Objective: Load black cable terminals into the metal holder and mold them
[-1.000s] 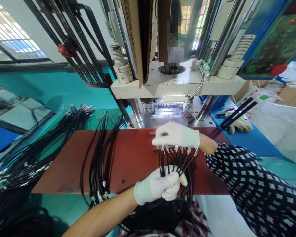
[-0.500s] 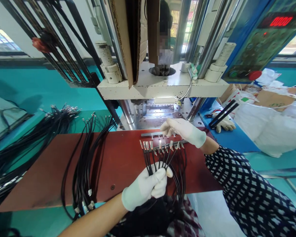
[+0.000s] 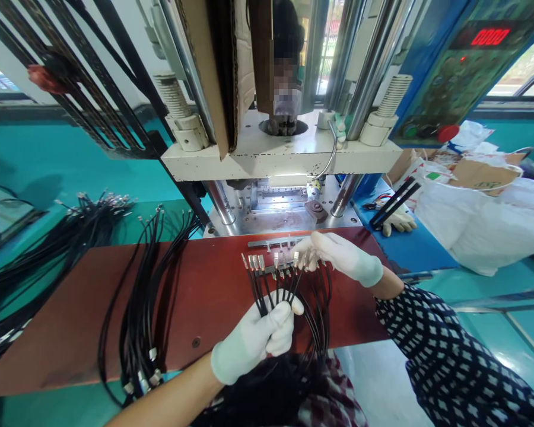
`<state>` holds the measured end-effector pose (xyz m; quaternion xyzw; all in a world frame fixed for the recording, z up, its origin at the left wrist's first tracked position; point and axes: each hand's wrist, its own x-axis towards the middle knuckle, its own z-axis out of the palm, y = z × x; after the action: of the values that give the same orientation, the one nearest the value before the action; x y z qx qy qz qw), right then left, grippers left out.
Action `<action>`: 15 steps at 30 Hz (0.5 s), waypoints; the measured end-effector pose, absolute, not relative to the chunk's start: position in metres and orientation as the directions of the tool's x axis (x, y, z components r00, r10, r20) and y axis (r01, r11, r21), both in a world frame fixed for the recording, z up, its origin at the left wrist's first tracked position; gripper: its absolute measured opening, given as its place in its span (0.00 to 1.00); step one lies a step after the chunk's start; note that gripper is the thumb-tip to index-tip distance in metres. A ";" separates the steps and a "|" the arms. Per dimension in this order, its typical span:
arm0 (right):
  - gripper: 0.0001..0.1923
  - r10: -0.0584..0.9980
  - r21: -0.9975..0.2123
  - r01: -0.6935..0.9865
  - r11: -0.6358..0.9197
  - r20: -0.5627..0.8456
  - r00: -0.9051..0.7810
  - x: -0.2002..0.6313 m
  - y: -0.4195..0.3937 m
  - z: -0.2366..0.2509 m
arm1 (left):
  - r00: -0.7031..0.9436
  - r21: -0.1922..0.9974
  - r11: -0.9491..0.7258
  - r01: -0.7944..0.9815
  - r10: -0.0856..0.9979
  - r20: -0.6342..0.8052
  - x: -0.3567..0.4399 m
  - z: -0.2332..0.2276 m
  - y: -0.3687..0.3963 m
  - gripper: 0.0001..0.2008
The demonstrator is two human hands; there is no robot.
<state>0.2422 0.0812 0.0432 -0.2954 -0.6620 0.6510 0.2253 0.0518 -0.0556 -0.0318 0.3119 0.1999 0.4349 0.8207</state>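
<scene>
Head view: left hand (image 3: 253,341) (white glove) is fisted around a bundle of black cables (image 3: 271,293), fingers pressed together on it, over the red-brown board (image 3: 213,284). Cable ends fan up toward a metal fixture bar (image 3: 271,242) at the board's far edge. Right hand (image 3: 338,255) – fingertips pinching the metal terminals (image 3: 293,261) just beside the bar. More black cables lie draped across the board's left part (image 3: 146,308). White plastic bag (image 3: 485,231) at right – contents can't be made out. Press (image 3: 285,154) stands behind the board.
</scene>
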 end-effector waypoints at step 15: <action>0.15 0.809 -0.933 0.305 0.190 -0.027 -0.587 0.244 0.053 0.048 | 0.449 0.778 0.345 -0.525 0.889 -0.092 0.062 -0.018 -0.055 0.16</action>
<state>0.2443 0.0532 0.0479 -0.3810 -0.7307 0.5097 0.2473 0.0625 -0.0547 -0.0180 0.3471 0.2622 0.4549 0.7771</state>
